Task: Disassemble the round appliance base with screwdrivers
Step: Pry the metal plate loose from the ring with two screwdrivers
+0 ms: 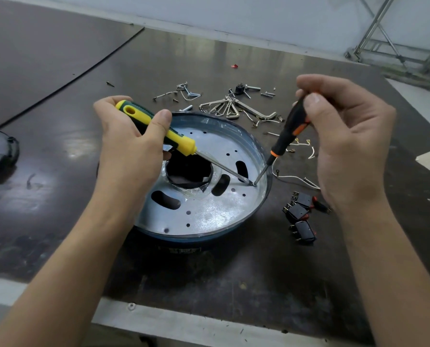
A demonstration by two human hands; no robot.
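Head view: two screwdrivers meet at one spot inside the round appliance base (198, 237)

The left hand (131, 149) grips the yellow screwdriver (158, 126), and the right hand (346, 136) pinches the top of the black screwdriver (287, 131). Both tips touch near the right inner wall of the base, which sits mid-table, open side up. Its sheet-metal plate looks stiff, light and likely sharp at the slots, so steady it by the blue outer rim. Nothing loose shows inside it; the switches (301, 219) and hex keys (224, 107) lie outside

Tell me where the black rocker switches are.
In the head view, the black rocker switches lie on the table just right of the round appliance base, below the right hand.
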